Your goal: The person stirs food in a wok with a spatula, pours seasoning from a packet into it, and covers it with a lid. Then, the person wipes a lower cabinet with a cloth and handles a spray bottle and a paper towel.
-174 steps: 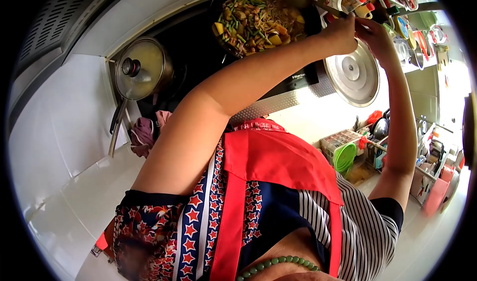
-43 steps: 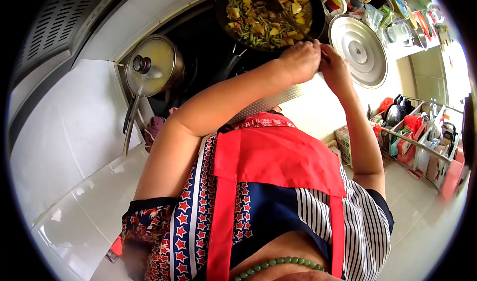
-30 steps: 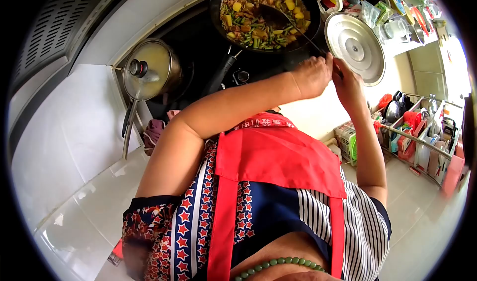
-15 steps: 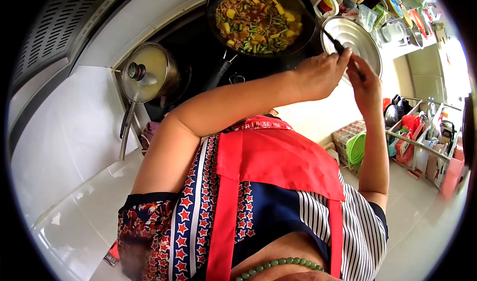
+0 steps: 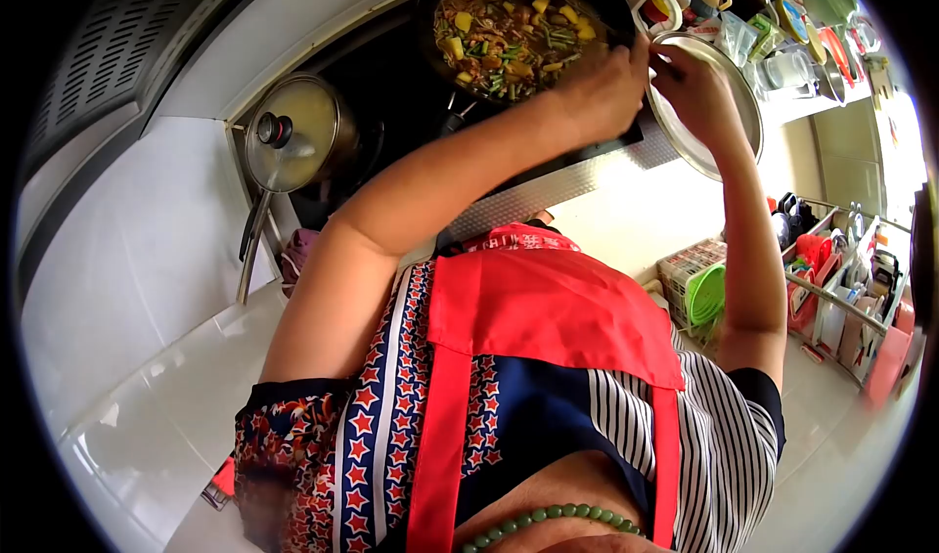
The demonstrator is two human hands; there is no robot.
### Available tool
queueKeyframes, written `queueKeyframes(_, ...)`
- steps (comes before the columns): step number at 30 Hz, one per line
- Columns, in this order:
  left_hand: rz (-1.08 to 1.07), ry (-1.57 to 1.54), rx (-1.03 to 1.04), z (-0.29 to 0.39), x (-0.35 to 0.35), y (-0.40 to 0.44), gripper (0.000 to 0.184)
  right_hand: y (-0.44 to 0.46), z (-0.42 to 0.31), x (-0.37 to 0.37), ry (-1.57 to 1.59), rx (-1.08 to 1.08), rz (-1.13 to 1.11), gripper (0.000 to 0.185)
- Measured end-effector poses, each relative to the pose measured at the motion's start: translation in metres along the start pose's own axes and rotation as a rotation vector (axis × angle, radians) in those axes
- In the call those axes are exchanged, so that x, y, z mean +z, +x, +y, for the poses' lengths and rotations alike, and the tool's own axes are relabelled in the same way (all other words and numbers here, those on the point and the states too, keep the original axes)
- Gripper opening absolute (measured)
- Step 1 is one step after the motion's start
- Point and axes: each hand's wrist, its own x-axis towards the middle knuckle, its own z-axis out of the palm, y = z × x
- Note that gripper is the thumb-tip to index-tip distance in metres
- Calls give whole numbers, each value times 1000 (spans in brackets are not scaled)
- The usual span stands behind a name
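Note:
My left hand (image 5: 611, 93) reaches across the right edge of a black frying pan (image 5: 626, 10), its fingers closed. My right hand (image 5: 696, 93) meets it there, fingers pinched together. Between them is a thin dark-handled cooking utensil, mostly hidden by my fingers; its working end cannot be made out. The pan holds a saucy stew (image 5: 509, 35) of yellow chunks, green bean pieces and browned bits. Under my right hand, beside the pan, lies a round shiny metal lid or plate (image 5: 748, 128).
A lidded steel pot (image 5: 337, 128) stands on the black stove at left, its handle pointing toward me. Bottles and containers (image 5: 782, 69) crowd the far right counter. A utensil rack (image 5: 831, 289) and a basket with a green strainer (image 5: 704, 294) are at right.
Both hands have moved up and slightly away, toward the pan's right rim, and the utensil's dark handle is now largely covered. The food in the pan is arranged differently.

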Motion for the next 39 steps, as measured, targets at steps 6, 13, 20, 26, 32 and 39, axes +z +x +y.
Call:
queueKeyframes(6,7,-88,175,42,-13,-33,77,-55,-11,-44,116,14,-51,37)
queueKeyframes(13,166,-88,103,20,-17,14,79,0,-12,-48,-156,-69,108,31)
queueKeyframes(20,235,-120,-145,-24,-39,19,69,80,-31,-8,-235,-292,80,32)
queueKeyframes(26,199,-225,-177,-3,-35,-38,63,46,-46,-12,-330,-438,-104,23)
queueKeyframes(32,93,-384,70,33,-11,-60,89,-26,-43,-51,-361,-366,-54,30)
queueKeyframes(39,84,-453,82,52,-35,-74,86,-55,-64,-54,-354,-431,138,33)
